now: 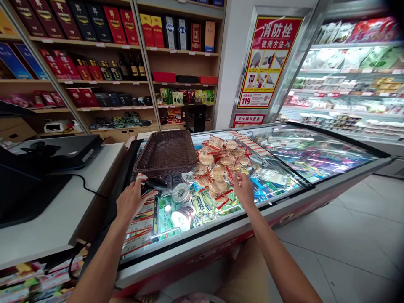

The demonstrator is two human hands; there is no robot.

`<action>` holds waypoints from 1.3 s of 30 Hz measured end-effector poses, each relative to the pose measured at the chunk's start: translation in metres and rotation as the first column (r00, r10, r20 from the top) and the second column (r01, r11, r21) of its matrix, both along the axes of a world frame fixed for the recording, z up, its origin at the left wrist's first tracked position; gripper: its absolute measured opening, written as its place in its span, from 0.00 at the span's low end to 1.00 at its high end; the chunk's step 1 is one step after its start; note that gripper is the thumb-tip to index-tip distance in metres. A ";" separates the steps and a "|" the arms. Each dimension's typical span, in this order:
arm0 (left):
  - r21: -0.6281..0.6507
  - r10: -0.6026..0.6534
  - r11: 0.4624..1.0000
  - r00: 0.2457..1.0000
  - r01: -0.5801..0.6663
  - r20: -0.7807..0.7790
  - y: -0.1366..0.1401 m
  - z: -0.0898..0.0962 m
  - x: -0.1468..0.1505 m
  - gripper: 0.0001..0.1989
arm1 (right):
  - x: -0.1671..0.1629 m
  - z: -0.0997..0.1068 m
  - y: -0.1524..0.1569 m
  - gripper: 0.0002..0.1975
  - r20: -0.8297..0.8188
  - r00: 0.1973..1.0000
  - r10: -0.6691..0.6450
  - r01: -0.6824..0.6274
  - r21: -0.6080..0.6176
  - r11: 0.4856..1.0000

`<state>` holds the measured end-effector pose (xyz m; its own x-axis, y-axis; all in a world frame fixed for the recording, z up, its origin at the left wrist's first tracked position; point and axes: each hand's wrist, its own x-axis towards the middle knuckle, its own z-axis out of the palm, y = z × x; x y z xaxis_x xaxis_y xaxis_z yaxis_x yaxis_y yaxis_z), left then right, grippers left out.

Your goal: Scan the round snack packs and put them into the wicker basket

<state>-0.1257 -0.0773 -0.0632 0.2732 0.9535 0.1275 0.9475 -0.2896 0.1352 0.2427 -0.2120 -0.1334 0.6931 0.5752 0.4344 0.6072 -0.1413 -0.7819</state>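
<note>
- Head view: left hand [130,202], fingers spread apart, near the wicker basket [166,152].
- Right hand [239,179] curls its fingers beside packaged biscuits [218,173], just left; pinching, I can't tell.

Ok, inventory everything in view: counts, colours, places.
Chest freezer: one, white-framed, centre
Packets: many, tan and red, on top
Goods: many, mixed colours, inside freezer
Basket: one, brown, left of packets
Oval object: one, black, before basket
Counter: one, white, left
Equipment: uncounted, black, on counter
Boxes: many, mixed colours, back shelves
Signs: two, mainly red, behind freezer
Lit cooler: one, pale, right
Floor: one, grey, right
Left hand: one, bare, near oval object
Right hand: one, bare, at packets' edge
</note>
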 end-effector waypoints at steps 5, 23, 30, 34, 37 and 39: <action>0.062 -0.006 0.998 1.000 0.005 0.020 -0.008 0.003 -0.003 0.34 | -0.014 0.018 -0.013 0.21 0.037 0.999 -0.005 0.003 0.043 0.999; 0.316 -0.538 0.843 0.670 0.436 0.512 -0.086 0.089 0.100 0.45 | -0.105 0.138 -0.005 0.41 0.253 0.796 0.550 -0.604 0.274 0.748; 0.085 -0.518 0.816 0.658 0.571 0.547 -0.050 0.069 0.111 0.55 | -0.084 0.115 0.022 0.48 0.050 0.765 0.642 -0.642 0.125 0.756; 0.086 -0.502 0.820 0.638 0.566 0.583 -0.053 0.066 0.111 0.55 | -0.080 0.108 0.017 0.48 0.017 0.755 0.656 -0.648 0.179 0.741; 0.077 -0.495 0.824 0.648 0.561 0.579 -0.056 0.069 0.114 0.56 | -0.079 0.109 0.015 0.47 0.007 0.754 0.657 -0.646 0.192 0.739; 0.071 -0.487 0.829 0.655 0.554 0.577 -0.057 0.068 0.115 0.55 | -0.078 0.108 0.014 0.46 0.002 0.753 0.658 -0.645 0.194 0.739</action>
<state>-0.0103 -0.1343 0.0050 0.6423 0.6923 0.3289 0.3911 -0.6650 0.6362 0.1646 -0.1979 -0.0256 0.2055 0.8166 0.5394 0.4503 0.4104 -0.7930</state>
